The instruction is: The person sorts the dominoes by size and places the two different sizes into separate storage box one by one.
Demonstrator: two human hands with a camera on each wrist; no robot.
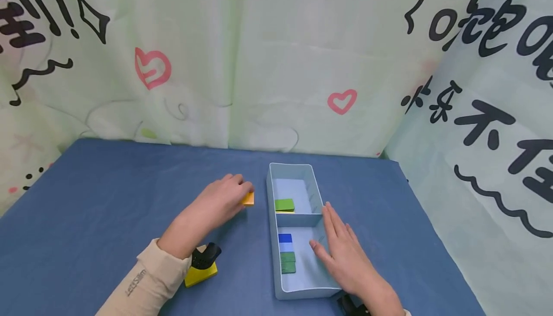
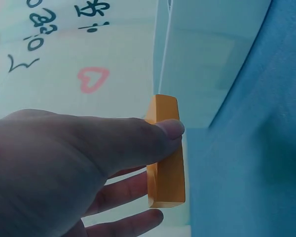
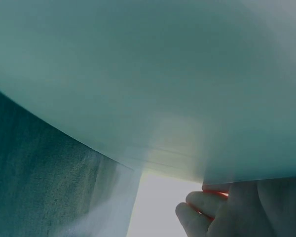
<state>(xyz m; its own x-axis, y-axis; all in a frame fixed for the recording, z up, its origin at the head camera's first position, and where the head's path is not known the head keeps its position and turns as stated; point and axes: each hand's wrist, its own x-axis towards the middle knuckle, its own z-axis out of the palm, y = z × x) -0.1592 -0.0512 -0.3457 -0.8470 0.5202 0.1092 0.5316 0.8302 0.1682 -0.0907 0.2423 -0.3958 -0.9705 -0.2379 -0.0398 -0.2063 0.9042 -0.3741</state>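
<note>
A: Head view: holding what, and where?

B: Pinching an orange block (image 1: 248, 199) at the tips of the left hand (image 1: 221, 200), seemingly above the counter (image 1: 108, 239). Just right of those fingers, not touching: the two-compartment tray (image 1: 273, 244).

A: And with the right hand (image 1: 347, 258)?

B: Holding nothing. Resting straight fingers along the tray's right wall; farther from the block than the left, with the tray between.

A: Left wrist view: long axis?

B: Crosswise to the thumb, up and down in frame, sticking out past the thumb both ways. Beyond the block from the fingers: tray wall.

A: Hinge of the coming move?

B: Probably that short gap rightward, from left fingers to tray.

A: Right wrist view?

B: Mostly tray wall above loose fingers. Can't tell exact contact.
</note>
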